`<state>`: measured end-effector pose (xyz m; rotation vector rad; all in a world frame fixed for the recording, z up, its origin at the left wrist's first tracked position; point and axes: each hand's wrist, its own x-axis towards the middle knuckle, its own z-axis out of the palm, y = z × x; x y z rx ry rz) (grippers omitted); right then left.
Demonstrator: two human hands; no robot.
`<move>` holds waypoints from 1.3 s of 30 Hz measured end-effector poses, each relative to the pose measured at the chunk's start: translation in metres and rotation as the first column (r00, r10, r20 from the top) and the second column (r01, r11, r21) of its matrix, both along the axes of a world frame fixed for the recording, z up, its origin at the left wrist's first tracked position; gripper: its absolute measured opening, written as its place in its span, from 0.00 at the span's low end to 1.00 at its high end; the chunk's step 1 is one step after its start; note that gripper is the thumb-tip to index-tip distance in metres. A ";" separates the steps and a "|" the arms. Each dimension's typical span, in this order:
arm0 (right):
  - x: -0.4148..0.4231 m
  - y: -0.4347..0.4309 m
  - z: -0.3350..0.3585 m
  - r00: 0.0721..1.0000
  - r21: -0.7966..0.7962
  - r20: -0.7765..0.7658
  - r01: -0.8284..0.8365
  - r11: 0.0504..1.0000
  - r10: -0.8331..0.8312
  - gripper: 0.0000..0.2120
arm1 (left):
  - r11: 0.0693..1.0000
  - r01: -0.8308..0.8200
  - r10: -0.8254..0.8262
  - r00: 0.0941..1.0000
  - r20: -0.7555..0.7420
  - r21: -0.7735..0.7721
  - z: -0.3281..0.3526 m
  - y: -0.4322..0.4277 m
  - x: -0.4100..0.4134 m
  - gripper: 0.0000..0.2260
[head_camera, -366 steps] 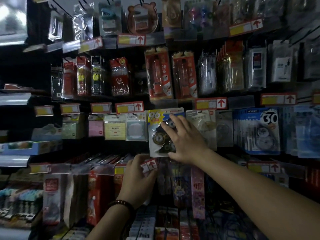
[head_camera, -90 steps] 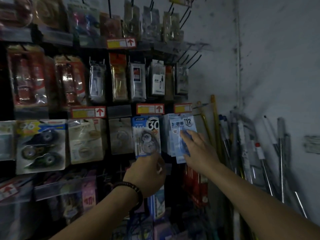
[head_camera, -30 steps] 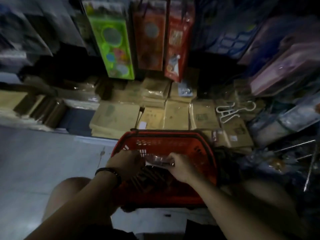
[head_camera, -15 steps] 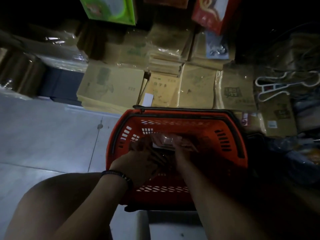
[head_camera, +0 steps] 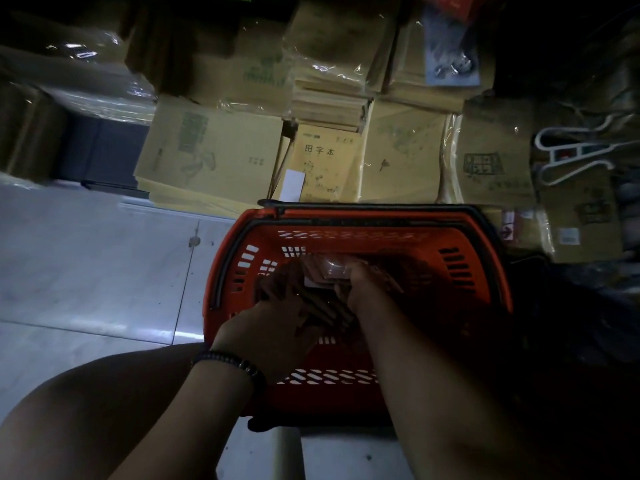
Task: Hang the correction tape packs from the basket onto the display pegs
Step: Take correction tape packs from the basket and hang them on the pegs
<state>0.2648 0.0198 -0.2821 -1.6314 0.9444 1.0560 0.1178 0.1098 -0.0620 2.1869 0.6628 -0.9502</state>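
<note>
A red plastic basket (head_camera: 460, 268) with black handles stands on the floor below me. Both my hands reach into it. My left hand (head_camera: 273, 320), with a dark bead bracelet at the wrist, lies on several dim packs in the basket, its fingers spread. My right hand (head_camera: 363, 285) grips the lower edge of a clear-fronted correction tape pack (head_camera: 327, 271) that is lifted a little above the others. The basket's inside is dark, so the other packs are hard to make out. The display pegs are out of view.
Stacks of brown exercise books in plastic wrap (head_camera: 329, 161) lie on the floor past the basket. A white plastic hanger (head_camera: 571, 150) lies at the right. Pale floor tiles (head_camera: 86, 265) spread to the left. My bare knee (head_camera: 104, 410) is at the lower left.
I turned from the peg wall and bent down to the basket. Over the last half second both hands stayed inside it; the right hand has the pack lifted slightly.
</note>
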 end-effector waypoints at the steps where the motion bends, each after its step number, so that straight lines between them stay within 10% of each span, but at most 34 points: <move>1: 0.001 0.001 -0.004 0.998 0.033 -0.031 0.050 0.998 -0.049 0.20 | 1.000 0.006 -0.006 1.000 0.008 0.004 -0.002 0.001 -0.002 0.27; 16: 0.014 0.011 0.000 0.949 0.149 -0.252 0.230 0.962 -0.188 0.17 | 0.997 -0.055 0.055 0.998 0.009 -0.050 -0.014 0.003 -0.004 0.23; 21: 0.002 0.002 0.005 0.962 0.254 -0.147 0.261 0.931 -0.230 0.05 | 0.996 -0.069 0.069 0.998 0.001 -0.057 -0.015 0.007 -0.003 0.23; 26: -0.006 -0.019 -0.022 0.989 0.214 0.036 0.130 0.968 -0.140 0.25 | 0.990 -0.109 0.111 0.993 0.025 -0.095 -0.015 0.017 0.000 0.30; 34: -0.048 -0.071 0.076 0.981 0.206 0.133 0.110 0.972 -0.139 0.16 | 0.988 -0.155 0.155 0.987 0.030 -0.011 -0.010 0.025 0.007 0.20; 39: -0.066 -0.097 0.128 0.969 0.411 0.246 -0.072 0.909 -0.035 0.28 | 0.908 -0.415 0.418 0.894 0.160 -0.056 -0.003 0.018 0.008 0.23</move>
